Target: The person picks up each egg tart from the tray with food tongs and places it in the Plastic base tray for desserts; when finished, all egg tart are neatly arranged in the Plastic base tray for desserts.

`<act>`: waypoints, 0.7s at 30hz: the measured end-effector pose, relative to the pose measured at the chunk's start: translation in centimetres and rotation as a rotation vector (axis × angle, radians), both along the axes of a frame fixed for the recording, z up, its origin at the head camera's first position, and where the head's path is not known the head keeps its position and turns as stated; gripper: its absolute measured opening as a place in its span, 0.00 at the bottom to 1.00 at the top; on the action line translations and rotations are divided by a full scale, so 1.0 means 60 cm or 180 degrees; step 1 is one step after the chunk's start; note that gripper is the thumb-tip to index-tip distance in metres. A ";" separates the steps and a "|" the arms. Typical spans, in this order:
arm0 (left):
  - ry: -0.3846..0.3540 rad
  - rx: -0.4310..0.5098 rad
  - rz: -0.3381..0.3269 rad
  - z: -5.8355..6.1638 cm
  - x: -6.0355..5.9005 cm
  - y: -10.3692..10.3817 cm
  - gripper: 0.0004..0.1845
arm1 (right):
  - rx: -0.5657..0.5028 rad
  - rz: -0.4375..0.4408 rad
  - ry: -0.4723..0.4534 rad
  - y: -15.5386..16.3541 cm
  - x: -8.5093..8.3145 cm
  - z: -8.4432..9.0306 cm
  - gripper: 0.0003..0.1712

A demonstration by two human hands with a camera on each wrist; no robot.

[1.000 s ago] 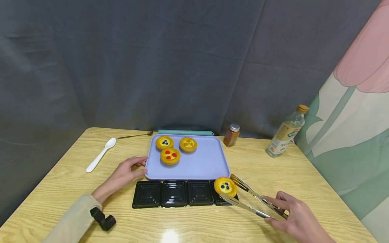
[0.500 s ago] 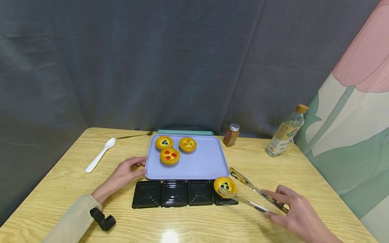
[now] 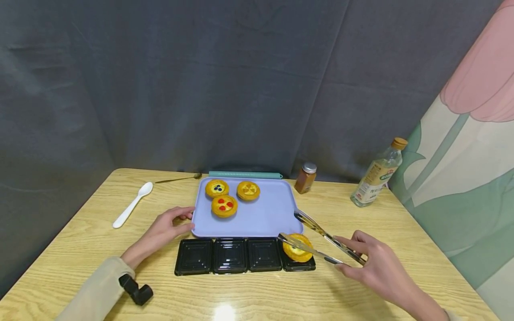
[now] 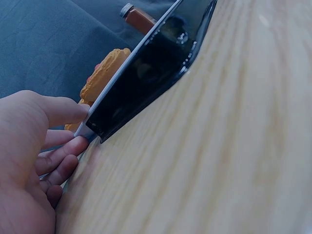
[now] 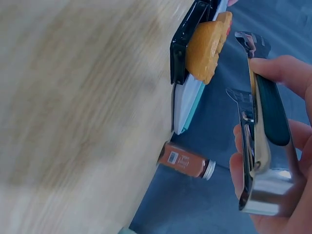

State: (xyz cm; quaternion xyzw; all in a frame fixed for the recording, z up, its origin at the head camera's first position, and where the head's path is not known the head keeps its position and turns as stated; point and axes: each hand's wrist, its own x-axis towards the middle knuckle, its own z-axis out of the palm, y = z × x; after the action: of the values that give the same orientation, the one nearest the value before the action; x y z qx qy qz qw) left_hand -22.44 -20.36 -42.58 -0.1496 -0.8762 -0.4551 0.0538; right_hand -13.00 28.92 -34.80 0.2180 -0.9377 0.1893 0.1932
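Stretched to the lavender tray (image 3: 267, 218), my left hand (image 3: 166, 225) touches its left edge, thumb and index finger apart along it. My right hand (image 3: 373, 265) holds metal tongs (image 3: 323, 232), their arms spread, above a blueberry-topped egg tart (image 3: 296, 256). One tong arm crosses over that tart in the head view; the other tip overlaps the tray's right edge. The tart sits in the rightmost compartment of a black plastic container (image 3: 230, 257) in front of the tray. In the right wrist view the tongs (image 5: 265, 126) have nothing between their tips.
Three tarts sit on the tray's left half, including a red-topped tart (image 3: 224, 206). A white spoon (image 3: 134, 205) lies at left, a thin dark-tipped stick (image 3: 179, 178) behind. Teal tube (image 3: 246, 175), spice jar (image 3: 306, 178) and glass bottle (image 3: 377, 178) line the back.
The tongs have come off the tart's sides and risen, shifting left and toward the tray with my right hand. The tart stays in its compartment; my left hand has not moved.
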 end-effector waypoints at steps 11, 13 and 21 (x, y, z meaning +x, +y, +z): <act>0.0006 -0.0027 -0.0014 -0.001 -0.001 -0.001 0.28 | 0.0035 0.0189 0.0007 -0.036 -0.052 0.001 0.29; -0.0016 -0.0010 -0.0001 -0.001 -0.001 -0.001 0.28 | 0.0071 0.0183 -0.0013 -0.042 -0.064 0.001 0.30; -0.0017 -0.0046 0.0020 -0.001 -0.002 -0.002 0.28 | 0.0205 0.0181 -0.0189 -0.069 -0.105 0.003 0.31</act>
State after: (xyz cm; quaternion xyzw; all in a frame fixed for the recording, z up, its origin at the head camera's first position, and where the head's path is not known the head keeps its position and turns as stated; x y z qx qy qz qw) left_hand -22.58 -20.46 -42.64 -0.1460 -0.8801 -0.4489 0.0517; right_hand -19.28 24.79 -34.60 0.2449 -0.9421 0.1708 0.1527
